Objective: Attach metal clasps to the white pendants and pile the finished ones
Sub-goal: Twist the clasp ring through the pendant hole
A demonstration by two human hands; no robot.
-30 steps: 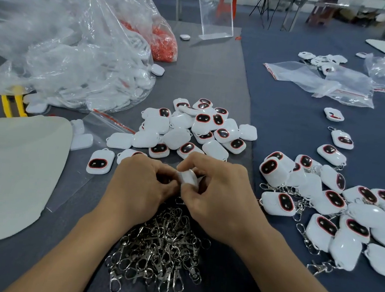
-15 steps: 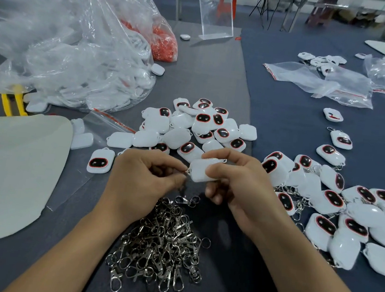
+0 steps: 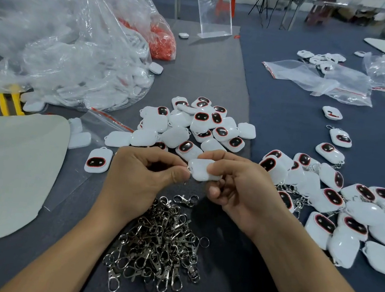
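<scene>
The right hand [image 3: 241, 192] pinches a pendant [image 3: 201, 173] between thumb and forefinger. Its loop corner is turned left so the left hand [image 3: 144, 178], fingertips clamped on a nearly hidden clasp, can likely thread it. Both hover just above the clasp heap [image 3: 158, 245]. Loose pendants [image 3: 196, 127] lie far and the finished pile [image 3: 347, 211] right, an open path rightward.

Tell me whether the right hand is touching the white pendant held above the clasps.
Touching. The head view shows the right hand with thumb and fingers pinched around the pendant, lifted over the clasp pile.
</scene>
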